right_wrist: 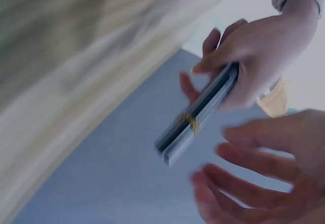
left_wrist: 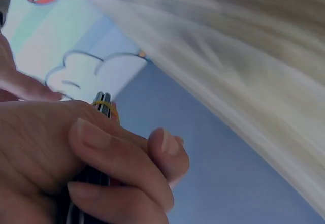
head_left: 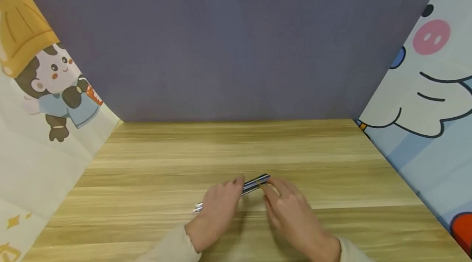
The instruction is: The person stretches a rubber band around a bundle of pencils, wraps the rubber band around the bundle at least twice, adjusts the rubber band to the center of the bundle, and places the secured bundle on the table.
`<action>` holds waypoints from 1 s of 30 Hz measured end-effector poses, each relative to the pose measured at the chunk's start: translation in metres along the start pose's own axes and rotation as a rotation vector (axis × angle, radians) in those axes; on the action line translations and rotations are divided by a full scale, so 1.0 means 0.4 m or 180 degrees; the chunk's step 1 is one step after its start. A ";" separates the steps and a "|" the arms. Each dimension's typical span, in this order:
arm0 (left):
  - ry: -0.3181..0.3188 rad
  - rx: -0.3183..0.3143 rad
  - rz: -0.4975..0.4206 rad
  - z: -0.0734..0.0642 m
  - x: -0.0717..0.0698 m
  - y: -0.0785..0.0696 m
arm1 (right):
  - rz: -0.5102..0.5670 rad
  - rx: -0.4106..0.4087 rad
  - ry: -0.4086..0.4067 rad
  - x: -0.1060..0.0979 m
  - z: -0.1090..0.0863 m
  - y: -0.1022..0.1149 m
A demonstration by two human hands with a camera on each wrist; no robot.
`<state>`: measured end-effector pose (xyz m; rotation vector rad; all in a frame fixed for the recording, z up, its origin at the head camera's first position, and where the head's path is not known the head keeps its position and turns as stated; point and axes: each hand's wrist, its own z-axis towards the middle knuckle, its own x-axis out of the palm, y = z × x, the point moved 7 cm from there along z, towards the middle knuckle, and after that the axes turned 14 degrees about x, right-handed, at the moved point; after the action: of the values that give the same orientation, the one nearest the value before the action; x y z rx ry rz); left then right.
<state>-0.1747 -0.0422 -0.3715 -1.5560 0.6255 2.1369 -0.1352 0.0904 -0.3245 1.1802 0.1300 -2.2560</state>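
A bundle of slim dark-and-silver sticks is held above the table, its exact kind hard to tell. My left hand grips it around the middle, fingers curled round it in the left wrist view. Shiny silver ends poke out on the left side of that hand. Near the other end, a thin yellow band loops round the sticks. Close to this banded end is my right hand. In the right wrist view its loosely bent fingers are spread apart, with a gap between them and the bundle.
Below the hands lies a wood-grain table. A grey-purple panel rises at its back edge. Printed cartoon sheets stand along both sides, a left one and a right one.
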 end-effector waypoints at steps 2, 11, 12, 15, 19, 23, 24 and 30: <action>0.0019 -0.0023 -0.0060 0.000 -0.009 0.013 | 0.0108 0.0019 -0.0165 -0.014 0.011 -0.016; -0.0024 0.0417 -0.0177 0.006 -0.062 -0.009 | 0.2305 0.1241 0.1570 0.071 0.049 -0.144; -0.0021 0.0455 -0.0219 0.006 -0.064 -0.014 | 0.2683 0.1382 0.1847 0.085 0.047 -0.150; -0.0079 0.0541 -0.0527 0.010 -0.073 -0.012 | 0.3454 0.1476 0.2293 0.097 0.047 -0.157; -0.0123 0.0745 -0.1484 0.024 -0.095 0.026 | 0.3645 0.1369 0.2039 0.067 0.064 -0.174; -0.0047 0.0580 -0.3045 0.036 -0.104 0.104 | 0.3719 0.1484 0.1700 0.034 0.077 -0.198; -0.0125 0.0479 -0.3456 0.039 -0.105 0.124 | 0.3739 0.1537 0.1625 0.027 0.078 -0.204; -0.0922 0.0127 -0.5705 0.056 -0.093 0.164 | 0.3868 0.1705 0.1378 0.018 0.073 -0.205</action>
<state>-0.2190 -0.0851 -0.3227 -0.9108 -0.6740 0.8156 -0.2036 0.1448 -0.3269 1.4200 -0.8442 -0.9565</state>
